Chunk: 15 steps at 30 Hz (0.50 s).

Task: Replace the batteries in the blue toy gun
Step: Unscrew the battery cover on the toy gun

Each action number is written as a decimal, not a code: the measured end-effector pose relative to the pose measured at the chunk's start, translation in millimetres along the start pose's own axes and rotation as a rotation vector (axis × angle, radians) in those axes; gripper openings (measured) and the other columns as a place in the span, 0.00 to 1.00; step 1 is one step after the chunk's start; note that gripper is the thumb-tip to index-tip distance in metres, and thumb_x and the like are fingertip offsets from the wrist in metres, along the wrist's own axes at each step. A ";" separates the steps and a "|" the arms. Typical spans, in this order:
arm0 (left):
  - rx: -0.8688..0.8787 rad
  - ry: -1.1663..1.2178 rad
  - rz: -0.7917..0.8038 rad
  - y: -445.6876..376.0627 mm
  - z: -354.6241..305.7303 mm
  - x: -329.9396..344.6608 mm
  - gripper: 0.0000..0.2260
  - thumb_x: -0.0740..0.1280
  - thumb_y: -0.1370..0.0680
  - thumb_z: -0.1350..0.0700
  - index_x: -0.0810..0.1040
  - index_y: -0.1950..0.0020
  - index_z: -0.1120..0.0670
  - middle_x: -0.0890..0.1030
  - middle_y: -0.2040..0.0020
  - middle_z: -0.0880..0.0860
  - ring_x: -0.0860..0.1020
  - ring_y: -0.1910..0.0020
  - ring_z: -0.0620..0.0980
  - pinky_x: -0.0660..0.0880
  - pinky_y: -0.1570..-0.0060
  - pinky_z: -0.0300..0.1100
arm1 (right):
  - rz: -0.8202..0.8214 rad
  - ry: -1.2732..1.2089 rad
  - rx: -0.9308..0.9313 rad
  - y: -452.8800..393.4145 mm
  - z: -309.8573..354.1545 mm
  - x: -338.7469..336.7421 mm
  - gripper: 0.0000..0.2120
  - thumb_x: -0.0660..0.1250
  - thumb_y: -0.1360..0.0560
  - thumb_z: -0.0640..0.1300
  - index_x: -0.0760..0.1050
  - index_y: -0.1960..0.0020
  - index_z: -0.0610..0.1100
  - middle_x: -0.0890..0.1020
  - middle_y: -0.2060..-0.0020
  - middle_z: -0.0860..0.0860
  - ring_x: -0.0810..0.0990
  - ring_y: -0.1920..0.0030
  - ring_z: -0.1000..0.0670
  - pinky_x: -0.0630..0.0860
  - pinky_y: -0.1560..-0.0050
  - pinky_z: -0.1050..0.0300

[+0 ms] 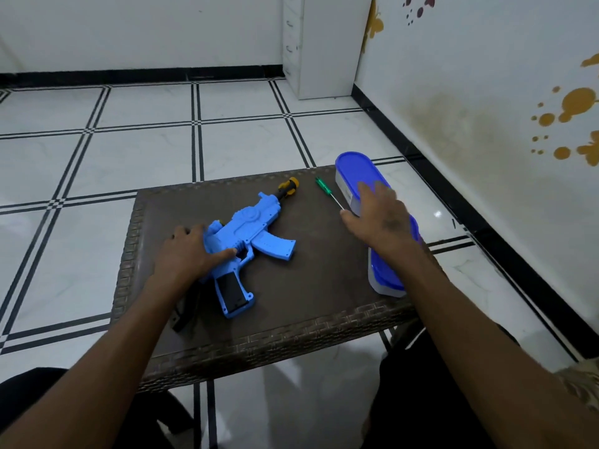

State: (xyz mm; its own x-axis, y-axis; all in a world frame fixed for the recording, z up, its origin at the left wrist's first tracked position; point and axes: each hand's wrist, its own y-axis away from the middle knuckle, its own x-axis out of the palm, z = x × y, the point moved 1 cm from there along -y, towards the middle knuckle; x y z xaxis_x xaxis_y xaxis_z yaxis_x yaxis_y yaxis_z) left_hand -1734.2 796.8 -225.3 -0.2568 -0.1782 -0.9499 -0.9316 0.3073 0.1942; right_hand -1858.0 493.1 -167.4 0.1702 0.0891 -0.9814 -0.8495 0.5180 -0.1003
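Two blue-lidded boxes [353, 176] on the counter [324, 280] — lids on, contents hidden. Right hand [381, 217] hovers palm-down over them, fingers [364, 192] spread and released, the green screwdriver [329, 192] just left of the fingertips. Left hand [191, 251] presses on the blue toy gun [249, 234] — fingers flat, thumb by the trigger, grasping nothing.

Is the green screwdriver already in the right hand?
No: the green screwdriver lies on the table beside the right hand, which reaches with straight fingers over the blue-lidded container.
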 end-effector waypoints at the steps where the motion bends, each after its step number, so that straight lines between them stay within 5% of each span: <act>1: 0.006 -0.013 0.009 -4.2 0.4 -2.2 0.43 0.64 0.35 0.25 0.68 0.29 0.53 0.75 0.38 0.61 0.74 0.39 0.60 0.72 0.45 0.52 | 0.025 -0.033 -0.049 -11.6 13.4 0.7 0.27 0.62 0.22 0.56 0.64 0.29 0.43 0.72 0.35 0.41 0.72 0.36 0.41 0.73 0.41 0.46; 8: 0.119 -0.052 -0.005 -28.3 -2.2 -13.1 0.41 0.59 0.35 0.23 0.71 0.31 0.49 0.74 0.37 0.57 0.72 0.38 0.59 0.71 0.42 0.51 | 0.303 0.046 -0.094 -86.7 67.2 50.0 0.20 0.61 0.22 0.49 0.69 0.34 0.40 0.73 0.36 0.40 0.74 0.38 0.40 0.73 0.45 0.48; 15: 0.188 -0.044 0.033 -60.9 -0.8 -24.9 0.36 0.54 0.28 0.27 0.73 0.32 0.51 0.73 0.35 0.57 0.71 0.36 0.58 0.70 0.38 0.52 | 0.231 0.111 -0.017 -113.0 69.0 76.4 0.14 0.58 0.21 0.40 0.71 0.36 0.41 0.71 0.36 0.40 0.71 0.37 0.39 0.72 0.43 0.46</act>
State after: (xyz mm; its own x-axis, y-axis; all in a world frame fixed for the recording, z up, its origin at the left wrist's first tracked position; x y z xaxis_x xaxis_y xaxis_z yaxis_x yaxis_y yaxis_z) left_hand -1671.3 781.8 -213.2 -0.2712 -0.1253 -0.9543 -0.8574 0.4821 0.1803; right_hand -1714.5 500.0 -219.8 -0.0847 0.1090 -0.9904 -0.8677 0.4806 0.1271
